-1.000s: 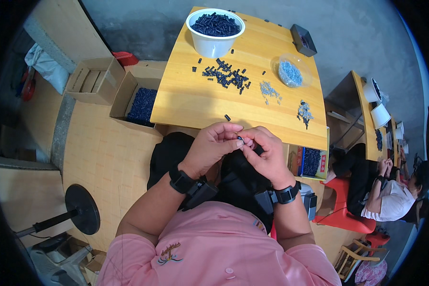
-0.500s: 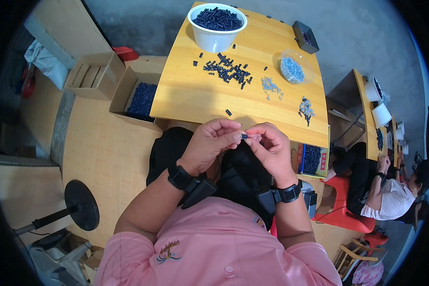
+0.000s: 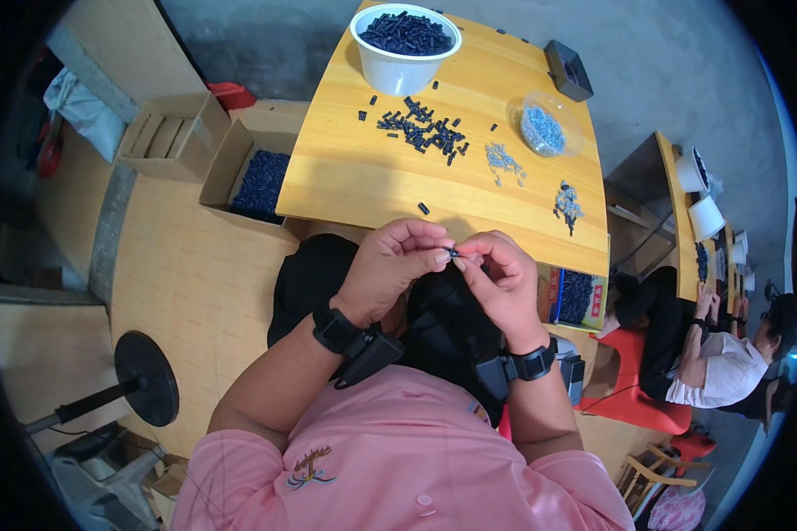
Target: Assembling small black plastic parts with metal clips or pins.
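Between my two hands, just off the table's front edge, is a small black cylindrical part [image 3: 452, 253]. My left hand [image 3: 394, 265] pinches one end of it between thumb and forefinger. My right hand [image 3: 498, 270] has its thumb and forefinger closed at the other end; whether a second tiny piece sits there is hidden by the fingertips. One loose black part [image 3: 423, 209] lies on the table near my left fingers. Farther back is a scattered pile of black parts [image 3: 423, 131]. To its right lie small grey pieces [image 3: 502, 161] and a mixed grey-and-black cluster [image 3: 568, 203].
A white bucket [image 3: 400, 73] full of black parts stands on the wooden table [image 3: 345, 177]. Near it are a clear bowl [image 3: 545, 128] of grey pieces and a black tray [image 3: 568, 71]. Cardboard boxes [image 3: 173, 137] sit left. Another person [image 3: 713, 367] works at the far right.
The hands stay almost in place, still closed together. The black part between the fingertips appears slightly turned, with less of it showing.
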`<action>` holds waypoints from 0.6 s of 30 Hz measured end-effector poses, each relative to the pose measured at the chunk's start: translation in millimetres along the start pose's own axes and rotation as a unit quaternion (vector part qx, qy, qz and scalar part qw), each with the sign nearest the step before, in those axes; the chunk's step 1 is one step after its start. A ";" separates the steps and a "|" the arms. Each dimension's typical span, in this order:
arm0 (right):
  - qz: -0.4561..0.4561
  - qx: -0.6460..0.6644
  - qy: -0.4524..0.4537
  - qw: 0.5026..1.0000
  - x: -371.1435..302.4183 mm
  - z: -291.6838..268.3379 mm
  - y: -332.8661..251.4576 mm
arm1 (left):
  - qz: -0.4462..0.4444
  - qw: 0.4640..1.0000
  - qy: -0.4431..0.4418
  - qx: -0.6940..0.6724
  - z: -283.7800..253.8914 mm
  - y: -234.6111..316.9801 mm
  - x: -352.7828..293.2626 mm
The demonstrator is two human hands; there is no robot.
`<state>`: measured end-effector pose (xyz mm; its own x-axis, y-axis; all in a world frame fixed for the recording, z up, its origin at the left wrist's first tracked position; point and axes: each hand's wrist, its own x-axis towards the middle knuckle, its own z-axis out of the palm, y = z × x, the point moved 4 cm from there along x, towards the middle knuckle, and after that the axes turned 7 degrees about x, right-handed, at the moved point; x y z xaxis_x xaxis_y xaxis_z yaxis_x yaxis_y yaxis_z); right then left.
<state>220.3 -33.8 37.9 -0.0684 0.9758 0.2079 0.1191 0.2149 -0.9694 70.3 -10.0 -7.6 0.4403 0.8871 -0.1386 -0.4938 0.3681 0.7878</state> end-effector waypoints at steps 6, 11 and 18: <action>0.033 0.052 0.007 0.998 0.0 2.0 10.9 | 0.011 1.000 -0.002 0.024 -4.5 -2.7 2.4; 0.037 0.055 0.014 0.998 0.4 2.7 11.6 | -0.015 0.999 -0.014 -0.047 -2.6 -1.6 0.3; -0.040 -0.041 0.021 0.998 2.9 5.8 11.0 | -0.030 0.994 -0.024 -0.105 -3.3 -8.6 1.5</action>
<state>215.6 -28.9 27.1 -0.0403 0.9556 0.2919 0.1966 0.2940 -0.9354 72.7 -10.9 -16.5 0.5060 0.8497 -0.1481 -0.6092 0.4736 0.6361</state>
